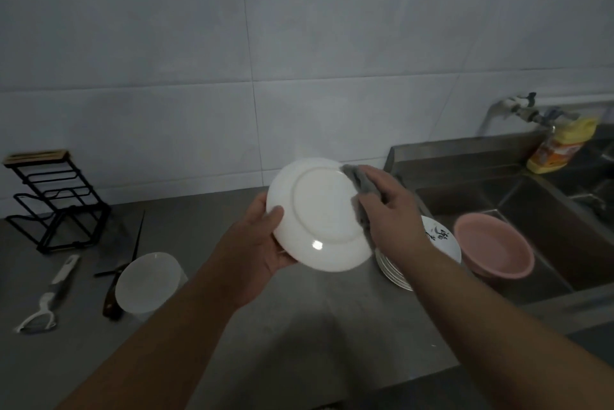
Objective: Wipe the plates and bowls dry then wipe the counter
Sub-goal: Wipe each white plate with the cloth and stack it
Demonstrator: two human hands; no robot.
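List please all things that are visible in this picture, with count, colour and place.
plate: 1, white, held up, underside showing
cloth: 1, grey, on plate's right rim
stack: several plates, white, by sink
bowl: 1, white, counter left
basin: 1, pink, in sink
rack: 1, black, far left
peeler: 1, white, counter left
knife: 1, dark handle, beside bowl
bottle: 1, yellow, behind sink
tap: 1, metal, wall
left hand: holds plate
right hand: presses cloth

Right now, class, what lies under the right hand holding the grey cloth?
Below the right hand and grey cloth sits a stack of plates on the counter; the top one bears dark brush markings. The arm covers the stack's left part.
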